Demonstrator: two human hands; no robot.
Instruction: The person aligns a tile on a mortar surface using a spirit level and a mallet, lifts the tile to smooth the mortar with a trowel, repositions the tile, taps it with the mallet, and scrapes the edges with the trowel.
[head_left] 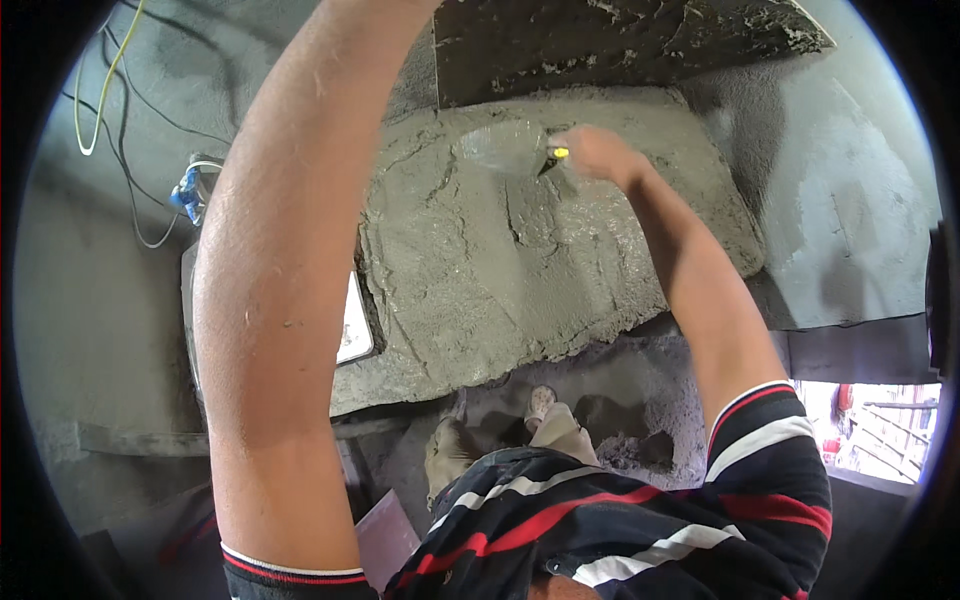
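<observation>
- Trowel [512, 148]: over the far part of the grey mortar [450, 290], blade [495, 147] reaching left from the right hand [597, 153], long axis roughly side to side
- Blade pale, blurred; handle tip [561, 153] yellow
- Right hand, the nearer, wraps the handle
- Left hand out of frame; I cannot tell its grip

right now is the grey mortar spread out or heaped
Spread: the grey mortar forms one broad, uneven layer, not a mound.
</observation>
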